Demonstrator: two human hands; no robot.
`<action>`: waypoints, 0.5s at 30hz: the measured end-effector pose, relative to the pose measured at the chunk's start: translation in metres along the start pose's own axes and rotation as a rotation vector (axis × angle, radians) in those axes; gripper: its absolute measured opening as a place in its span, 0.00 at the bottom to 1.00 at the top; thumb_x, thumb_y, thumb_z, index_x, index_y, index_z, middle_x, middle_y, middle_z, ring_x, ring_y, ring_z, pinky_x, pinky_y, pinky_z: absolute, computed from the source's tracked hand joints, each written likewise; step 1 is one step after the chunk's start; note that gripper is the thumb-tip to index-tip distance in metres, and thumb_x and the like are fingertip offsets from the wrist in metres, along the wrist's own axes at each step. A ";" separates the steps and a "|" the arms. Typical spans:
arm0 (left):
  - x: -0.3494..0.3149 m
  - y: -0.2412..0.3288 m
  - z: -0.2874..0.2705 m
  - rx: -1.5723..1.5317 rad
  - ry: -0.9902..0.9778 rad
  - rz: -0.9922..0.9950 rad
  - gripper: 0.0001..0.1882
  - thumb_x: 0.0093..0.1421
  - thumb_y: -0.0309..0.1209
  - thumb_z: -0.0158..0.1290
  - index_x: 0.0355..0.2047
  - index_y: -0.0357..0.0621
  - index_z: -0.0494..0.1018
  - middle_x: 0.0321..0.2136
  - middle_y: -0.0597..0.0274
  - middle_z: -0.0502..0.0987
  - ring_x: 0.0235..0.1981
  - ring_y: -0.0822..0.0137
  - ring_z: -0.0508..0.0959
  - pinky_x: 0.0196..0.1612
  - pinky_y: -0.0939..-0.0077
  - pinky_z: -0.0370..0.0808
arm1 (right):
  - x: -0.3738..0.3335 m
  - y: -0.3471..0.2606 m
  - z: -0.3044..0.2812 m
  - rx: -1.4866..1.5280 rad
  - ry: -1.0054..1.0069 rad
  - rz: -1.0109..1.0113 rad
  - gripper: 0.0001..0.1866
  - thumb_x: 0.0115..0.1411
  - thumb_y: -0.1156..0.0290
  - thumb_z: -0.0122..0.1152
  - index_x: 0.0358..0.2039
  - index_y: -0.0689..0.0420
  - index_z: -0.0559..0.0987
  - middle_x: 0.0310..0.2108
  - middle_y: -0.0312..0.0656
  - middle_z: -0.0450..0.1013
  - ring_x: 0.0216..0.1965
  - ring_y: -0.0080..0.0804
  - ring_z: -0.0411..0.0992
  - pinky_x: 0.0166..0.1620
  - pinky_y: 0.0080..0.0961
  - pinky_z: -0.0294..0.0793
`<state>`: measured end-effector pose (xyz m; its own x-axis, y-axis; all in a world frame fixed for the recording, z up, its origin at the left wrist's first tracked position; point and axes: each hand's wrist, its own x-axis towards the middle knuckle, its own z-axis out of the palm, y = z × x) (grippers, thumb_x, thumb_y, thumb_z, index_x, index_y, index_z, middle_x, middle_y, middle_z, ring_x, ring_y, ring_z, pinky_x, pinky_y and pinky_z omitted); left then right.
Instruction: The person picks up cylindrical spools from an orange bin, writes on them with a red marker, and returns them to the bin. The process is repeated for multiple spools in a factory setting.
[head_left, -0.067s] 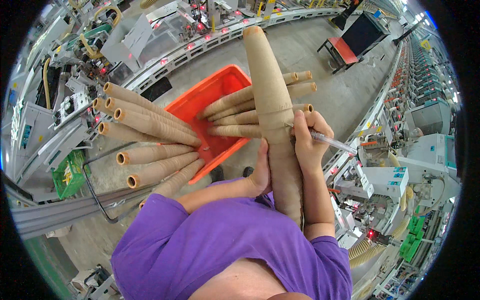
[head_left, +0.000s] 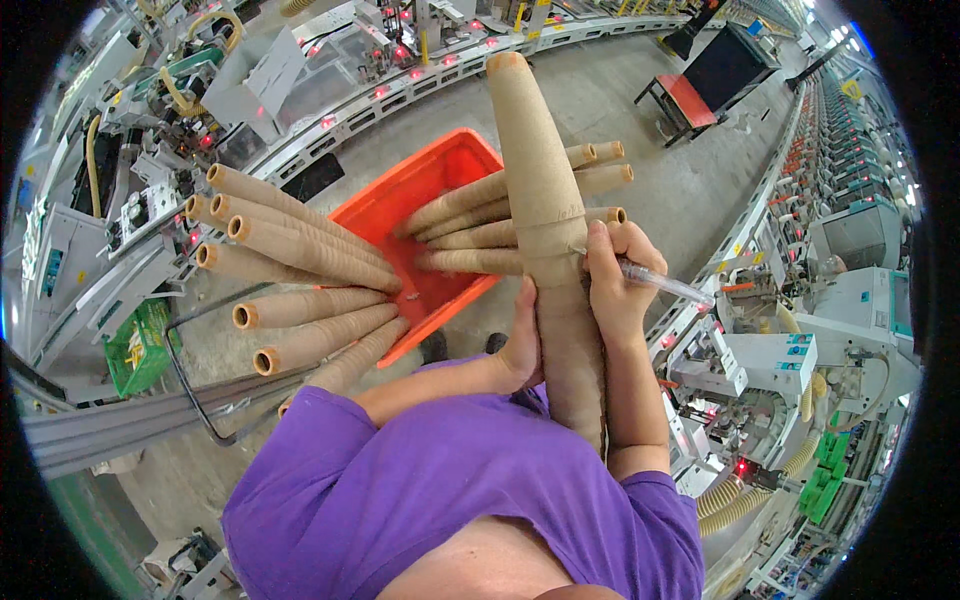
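Note:
A long stack of nested brown cardboard yarn cones (head_left: 540, 150) leans against my body and points up and away in front of me. My left hand (head_left: 522, 335) is closed on its left side, with the fingers hidden behind the stack. In my right hand (head_left: 622, 275) is a clear-barrelled pen (head_left: 675, 286), pinched so its tip meets the cone surface just under a seam. Faint handwriting shows above that seam. Beyond stands an orange-red plastic bin (head_left: 385, 205) with more cone stacks (head_left: 310, 240) leaning out to the left and others (head_left: 465, 240) to the right, partly behind my stack.
Machinery with red lights (head_left: 400, 75) runs along the far left, and a row of winding machines (head_left: 850, 240) lines the right side. A black metal bar (head_left: 190, 385) and a green basket (head_left: 140, 350) are at the left. A red-topped stool (head_left: 685, 103) stands farther off.

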<state>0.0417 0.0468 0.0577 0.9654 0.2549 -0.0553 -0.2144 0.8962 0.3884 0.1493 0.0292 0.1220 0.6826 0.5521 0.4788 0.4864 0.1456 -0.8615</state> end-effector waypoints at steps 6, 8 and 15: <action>-0.001 0.001 0.003 -0.002 0.035 0.042 0.49 0.59 0.72 0.25 0.68 0.46 0.48 0.65 0.52 0.56 0.65 0.57 0.59 0.66 0.61 0.57 | -0.001 0.003 -0.001 0.004 0.031 0.021 0.17 0.59 0.79 0.59 0.15 0.59 0.66 0.14 0.29 0.61 0.19 0.14 0.55 0.22 0.18 0.55; -0.001 0.001 0.004 -0.008 0.035 0.019 0.49 0.59 0.72 0.24 0.68 0.46 0.48 0.65 0.52 0.55 0.65 0.57 0.58 0.66 0.61 0.56 | -0.001 0.004 -0.001 0.047 0.071 0.056 0.17 0.59 0.79 0.59 0.16 0.59 0.66 0.15 0.29 0.61 0.19 0.14 0.55 0.23 0.18 0.54; 0.001 -0.003 0.000 0.008 0.019 0.009 0.52 0.57 0.73 0.16 0.68 0.45 0.44 0.66 0.49 0.53 0.66 0.52 0.56 0.66 0.59 0.56 | -0.001 0.008 -0.003 0.009 0.084 0.066 0.19 0.62 0.76 0.57 0.15 0.55 0.63 0.14 0.28 0.60 0.18 0.13 0.56 0.22 0.16 0.54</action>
<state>0.0430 0.0445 0.0567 0.9605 0.2696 -0.0688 -0.2216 0.8909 0.3965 0.1545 0.0274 0.1149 0.7566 0.4901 0.4328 0.4340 0.1187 -0.8931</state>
